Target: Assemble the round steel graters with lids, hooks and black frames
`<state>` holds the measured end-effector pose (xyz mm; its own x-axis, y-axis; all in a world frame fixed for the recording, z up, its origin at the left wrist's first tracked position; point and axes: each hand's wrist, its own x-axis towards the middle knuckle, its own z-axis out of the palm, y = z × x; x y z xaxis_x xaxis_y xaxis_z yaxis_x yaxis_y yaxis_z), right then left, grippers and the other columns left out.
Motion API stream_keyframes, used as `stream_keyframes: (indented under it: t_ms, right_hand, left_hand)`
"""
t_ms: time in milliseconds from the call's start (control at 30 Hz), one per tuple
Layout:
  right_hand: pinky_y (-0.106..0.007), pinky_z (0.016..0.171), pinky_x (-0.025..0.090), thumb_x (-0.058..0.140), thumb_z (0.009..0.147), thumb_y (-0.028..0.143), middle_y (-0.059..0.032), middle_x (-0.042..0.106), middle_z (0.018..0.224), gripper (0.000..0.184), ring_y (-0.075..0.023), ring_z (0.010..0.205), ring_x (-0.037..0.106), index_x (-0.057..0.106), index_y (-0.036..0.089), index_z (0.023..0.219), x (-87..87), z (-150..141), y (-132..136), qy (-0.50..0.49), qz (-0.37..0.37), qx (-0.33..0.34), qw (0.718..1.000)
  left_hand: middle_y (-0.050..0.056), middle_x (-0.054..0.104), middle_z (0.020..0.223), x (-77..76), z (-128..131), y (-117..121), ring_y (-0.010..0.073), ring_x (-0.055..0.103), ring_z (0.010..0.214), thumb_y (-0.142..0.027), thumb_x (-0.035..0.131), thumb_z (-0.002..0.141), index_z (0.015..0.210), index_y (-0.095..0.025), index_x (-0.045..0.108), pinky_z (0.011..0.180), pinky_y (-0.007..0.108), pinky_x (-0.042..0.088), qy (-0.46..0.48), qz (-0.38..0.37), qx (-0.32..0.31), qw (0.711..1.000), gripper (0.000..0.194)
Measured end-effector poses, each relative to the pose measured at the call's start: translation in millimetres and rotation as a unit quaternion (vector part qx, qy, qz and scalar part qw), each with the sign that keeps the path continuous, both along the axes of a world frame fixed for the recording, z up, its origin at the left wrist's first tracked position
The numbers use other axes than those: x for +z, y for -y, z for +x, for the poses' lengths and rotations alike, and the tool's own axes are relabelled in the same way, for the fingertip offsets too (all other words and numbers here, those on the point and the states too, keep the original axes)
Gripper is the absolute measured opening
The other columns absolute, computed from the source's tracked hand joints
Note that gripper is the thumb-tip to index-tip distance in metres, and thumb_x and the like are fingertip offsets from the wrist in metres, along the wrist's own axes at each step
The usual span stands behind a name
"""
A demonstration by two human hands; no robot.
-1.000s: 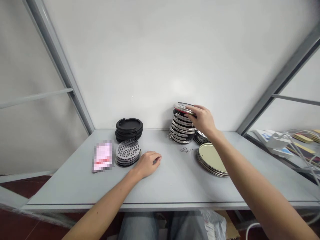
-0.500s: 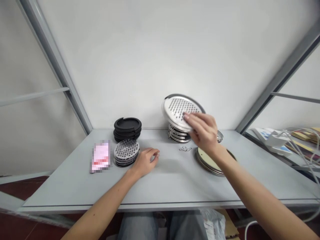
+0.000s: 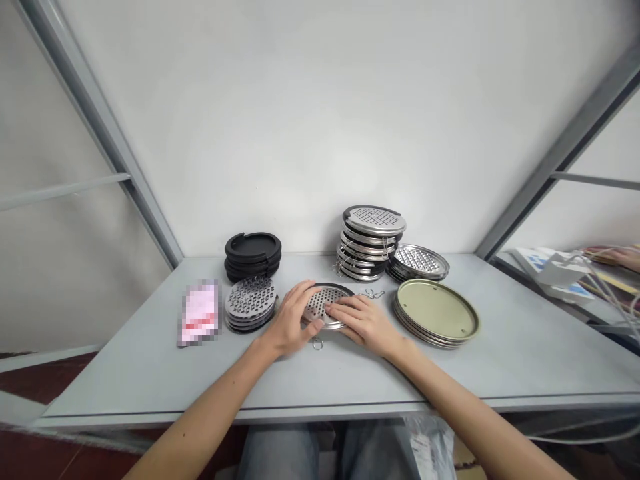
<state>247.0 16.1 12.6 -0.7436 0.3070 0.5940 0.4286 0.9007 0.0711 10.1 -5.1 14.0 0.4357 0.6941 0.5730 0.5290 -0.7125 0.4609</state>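
Note:
A round perforated metal disc (image 3: 326, 300) with a dark rim lies flat on the grey table (image 3: 320, 373), a small wire ring at its near edge. My left hand (image 3: 290, 321) curls round the disc's left edge. My right hand (image 3: 361, 320) lies on its right side, fingers stretched over the top. Behind stands a tall stack of the same discs (image 3: 369, 243).
A stack of black round parts (image 3: 253, 255) and a low pile of coarse-holed discs (image 3: 251, 303) sit at the left, beside a pink packet (image 3: 201, 312). A short perforated stack (image 3: 419, 262) and yellowish round lids (image 3: 436, 312) sit at the right. Loose wire clips (image 3: 373, 293) lie near.
My right hand lifted the top disc off the tall stack, carried it down and left, and laid it on the table. My left hand moved right onto the disc.

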Motion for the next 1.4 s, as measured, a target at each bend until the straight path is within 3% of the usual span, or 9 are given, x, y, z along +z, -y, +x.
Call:
stream_keyframes:
  t_ms: [100,167,300,467,600,767,1000,1167,1400]
  right_hand:
    - [-0.041,0.085,0.053,0.052,0.092,0.031,-0.0090,0.068,0.118,0.039,-0.0243,0.106,0.061,0.055,0.024,0.131,-3.8,-4,0,-0.016,-0.023,-0.023,0.999]
    - [-0.042,0.085,0.053,0.053,0.092,0.030,-0.0100,0.067,0.119,0.042,-0.0249,0.106,0.061,0.053,0.023,0.133,-8.1,-5,0,-0.033,-0.035,-0.039,0.998]
    - [-0.046,0.093,0.050,0.058,0.088,0.036,-0.0121,0.065,0.121,0.046,-0.0260,0.111,0.060,0.052,0.022,0.132,-14.7,-3,-2,-0.091,-0.062,-0.049,0.993]
    - [-0.049,0.101,0.046,0.068,0.080,0.043,-0.0141,0.058,0.130,0.061,-0.0279,0.121,0.054,0.049,0.020,0.134,-13.4,10,-12,-0.155,-0.134,-0.064,0.977]
    - [-0.046,0.101,0.047,0.061,0.087,0.034,-0.0112,0.060,0.128,0.046,-0.0250,0.120,0.056,0.052,0.024,0.131,-13.2,16,-17,-0.212,-0.184,-0.071,0.957]
    - [-0.042,0.099,0.050,0.061,0.087,0.030,-0.0081,0.067,0.118,0.034,-0.0234,0.111,0.062,0.062,0.024,0.121,-10.4,18,-17,-0.234,-0.161,-0.059,0.957]
    - [-0.042,0.092,0.053,0.063,0.086,0.032,-0.0075,0.070,0.112,0.036,-0.0238,0.103,0.066,0.062,0.024,0.122,-4.6,25,-15,-0.228,-0.129,-0.048,0.964]
    - [-0.041,0.089,0.054,0.061,0.088,0.029,-0.0089,0.069,0.111,0.035,-0.0239,0.100,0.066,0.061,0.024,0.122,-4.8,34,-17,-0.238,-0.116,-0.072,0.962]
    - [-0.043,0.095,0.048,0.053,0.090,0.028,-0.0100,0.065,0.115,0.032,-0.0241,0.106,0.061,0.058,0.022,0.122,9.6,45,-12,-0.363,-0.096,-0.142,0.916]
  left_hand:
    - [0.016,0.050,0.138,3.4,0,1,0.0325,0.044,0.130,-0.053,0.068,0.076,0.136,-0.018,0.045,0.108,0.051,0.037,-0.057,0.012,-0.041,0.997,0.073]
    - [0.014,0.057,0.131,2.6,0,-1,0.0300,0.051,0.124,-0.043,0.072,0.077,0.134,-0.020,0.048,0.105,0.050,0.042,-0.063,0.042,-0.049,0.996,0.066]
    - [0.010,0.066,0.120,-1.4,0,-5,0.0243,0.060,0.114,-0.027,0.063,0.088,0.125,-0.021,0.057,0.100,0.048,0.047,-0.057,0.102,-0.060,0.991,0.037]
    - [0.010,0.062,0.127,-0.7,-3,-6,0.0224,0.055,0.122,-0.021,0.057,0.092,0.129,-0.022,0.055,0.104,0.046,0.045,0.001,0.070,-0.053,0.996,0.037]
    - [0.008,0.063,0.126,1.6,-3,-5,0.0217,0.054,0.123,-0.018,0.056,0.091,0.128,-0.025,0.057,0.105,0.046,0.044,0.056,0.050,-0.048,0.996,0.037]
    - [0.009,0.065,0.122,3.6,-4,-5,0.0221,0.058,0.117,-0.019,0.059,0.090,0.123,-0.024,0.061,0.103,0.045,0.047,0.100,0.032,-0.053,0.993,0.034]
    - [0.010,0.069,0.113,15.2,-5,0,0.0209,0.066,0.104,-0.019,0.060,0.088,0.119,-0.019,0.064,0.091,0.036,0.054,0.127,0.039,-0.063,0.989,0.031]
    - [0.010,0.071,0.112,21.1,-8,3,0.0213,0.068,0.101,-0.019,0.061,0.087,0.117,-0.018,0.066,0.091,0.034,0.055,0.158,0.047,-0.035,0.986,0.030]
    - [0.011,0.072,0.107,14.3,-8,-3,0.0222,0.071,0.094,-0.033,0.063,0.087,0.112,-0.013,0.068,0.086,0.031,0.058,0.301,0.042,0.046,0.951,0.032]
